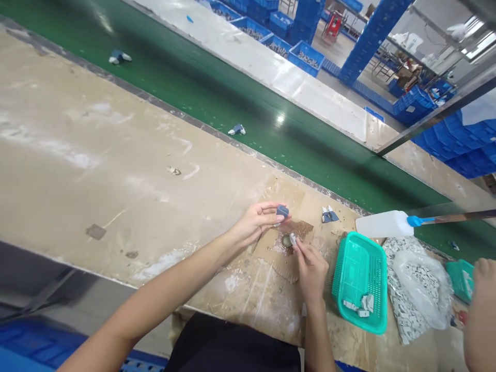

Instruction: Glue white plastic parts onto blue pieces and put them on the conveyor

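Observation:
My left hand (260,221) is closed on a small dark blue-grey block (282,211), held between thumb and fingers above the bench. To its right, my right hand (311,266) pinches a small white piece (293,238). That piece is just beside a small round cap-like dish (287,241), which sits on a stained piece of cardboard (277,258); whether they touch I cannot tell. Beyond my right hand stands a green plastic basket (340,279) with several small white pieces (364,305) inside. A blue-and-white part (329,215) lies behind the basket.
A green conveyor belt (186,88) runs past the bench, carrying blue-and-white parts (237,129). Right of the basket are a white bottle with a blue cap (385,223) and a plastic bag of small pieces (422,281). Another person's arm (480,315) reaches in at the right edge.

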`<state>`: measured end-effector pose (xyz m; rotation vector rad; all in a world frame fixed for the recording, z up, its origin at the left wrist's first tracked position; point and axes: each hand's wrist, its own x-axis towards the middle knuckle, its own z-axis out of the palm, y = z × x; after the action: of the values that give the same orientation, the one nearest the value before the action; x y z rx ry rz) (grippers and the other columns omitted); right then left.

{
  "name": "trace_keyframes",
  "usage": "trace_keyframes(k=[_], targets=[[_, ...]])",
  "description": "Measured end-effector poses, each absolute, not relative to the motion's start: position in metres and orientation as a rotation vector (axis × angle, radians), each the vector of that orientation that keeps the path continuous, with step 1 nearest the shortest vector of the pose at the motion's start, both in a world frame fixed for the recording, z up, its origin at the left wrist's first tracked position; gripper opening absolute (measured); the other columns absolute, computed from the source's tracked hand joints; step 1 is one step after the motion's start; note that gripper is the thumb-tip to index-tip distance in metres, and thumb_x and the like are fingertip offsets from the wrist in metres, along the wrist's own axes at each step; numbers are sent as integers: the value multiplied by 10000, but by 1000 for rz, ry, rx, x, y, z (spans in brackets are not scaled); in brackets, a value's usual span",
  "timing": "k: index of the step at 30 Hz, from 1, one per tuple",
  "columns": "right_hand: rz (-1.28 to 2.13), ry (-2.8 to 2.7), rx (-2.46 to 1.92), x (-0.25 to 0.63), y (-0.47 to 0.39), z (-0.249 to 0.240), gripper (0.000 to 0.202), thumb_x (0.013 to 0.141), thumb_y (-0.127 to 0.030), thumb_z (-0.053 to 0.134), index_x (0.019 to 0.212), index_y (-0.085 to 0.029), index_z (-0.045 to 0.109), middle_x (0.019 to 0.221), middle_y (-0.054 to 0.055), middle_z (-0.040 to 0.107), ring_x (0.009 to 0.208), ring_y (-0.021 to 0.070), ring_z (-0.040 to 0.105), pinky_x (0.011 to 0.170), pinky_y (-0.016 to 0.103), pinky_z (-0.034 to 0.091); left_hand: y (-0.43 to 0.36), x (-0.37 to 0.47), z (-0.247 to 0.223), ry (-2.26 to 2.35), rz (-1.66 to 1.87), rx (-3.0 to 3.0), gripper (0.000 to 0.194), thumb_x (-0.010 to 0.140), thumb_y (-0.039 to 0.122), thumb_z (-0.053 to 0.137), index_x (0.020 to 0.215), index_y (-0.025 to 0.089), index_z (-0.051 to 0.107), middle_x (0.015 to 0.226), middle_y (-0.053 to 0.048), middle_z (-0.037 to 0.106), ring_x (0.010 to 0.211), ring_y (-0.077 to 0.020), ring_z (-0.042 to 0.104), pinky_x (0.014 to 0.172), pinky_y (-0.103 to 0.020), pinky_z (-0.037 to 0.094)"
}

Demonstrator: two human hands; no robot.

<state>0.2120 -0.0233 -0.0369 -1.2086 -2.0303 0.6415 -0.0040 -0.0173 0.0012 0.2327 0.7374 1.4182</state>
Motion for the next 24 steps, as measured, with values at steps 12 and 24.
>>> trace_keyframes(k=[12, 24], targets=[[240, -2221, -1027, 208, -25, -43, 212, 963, -207, 618, 1130, -214, 748, 904, 46, 779, 796, 143, 706, 774, 279, 540, -20, -3, -9, 556, 1301, 192, 184, 766, 74, 773, 945, 55, 729, 872, -130, 737, 790, -199, 722, 822, -315, 598], [301, -2121, -1091, 205, -30, -36, 218, 947, -199, 628, 1120, -216, 758, 914, 60, 773, 787, 153, 693, 758, 298, 541, -22, 1, -9, 792, 1318, 346, 263, 650, 163, 866, 873, 91, 746, 823, -102, 743, 756, -187, 702, 776, -284, 545]])
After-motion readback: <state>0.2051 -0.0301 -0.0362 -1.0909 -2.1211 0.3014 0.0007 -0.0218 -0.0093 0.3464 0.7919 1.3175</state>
